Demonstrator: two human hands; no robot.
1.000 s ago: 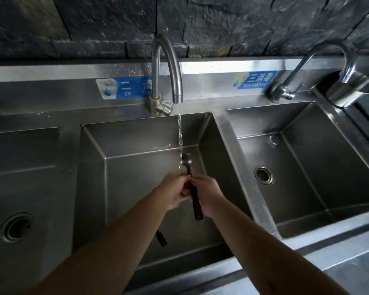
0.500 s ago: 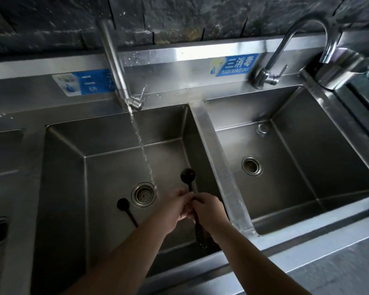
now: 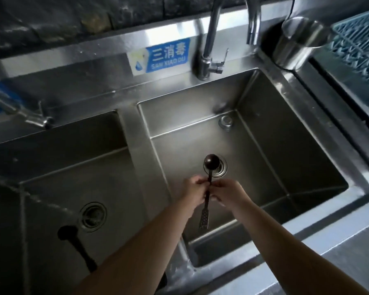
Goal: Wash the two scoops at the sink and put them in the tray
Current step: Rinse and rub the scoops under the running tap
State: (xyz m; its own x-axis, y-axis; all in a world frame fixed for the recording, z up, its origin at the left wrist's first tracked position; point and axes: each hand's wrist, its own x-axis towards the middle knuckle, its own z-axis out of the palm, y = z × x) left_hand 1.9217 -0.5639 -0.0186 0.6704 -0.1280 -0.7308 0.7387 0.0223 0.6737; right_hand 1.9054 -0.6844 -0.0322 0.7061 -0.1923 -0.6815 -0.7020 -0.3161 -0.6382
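Both my hands hold one dark scoop (image 3: 211, 162) by its handle over the right sink basin (image 3: 307, 167). My left hand (image 3: 195, 189) and my right hand (image 3: 227, 191) pinch the thin stem from either side. The round bowl of that scoop points away from me, above the basin's drain, and the flat perforated end hangs down toward me. A second dark scoop (image 3: 73, 239) lies on the floor of the middle basin (image 3: 51, 167), beside its drain; my left forearm hides the end of its handle. A blue-green ribbed tray (image 3: 358, 50) sits at the far right.
A curved faucet (image 3: 211, 39) stands behind the right basin, with a blue label (image 3: 168, 54) on the backsplash. Another faucet (image 3: 19, 111) reaches in at the left. A steel cup (image 3: 296, 41) stands on the rim by the tray. A steel divider (image 3: 141, 150) separates the basins.
My hands carried the held scoop from under the running middle faucet rightward, over the divider, to above the right basin. The other scoop stayed on the middle basin's floor.
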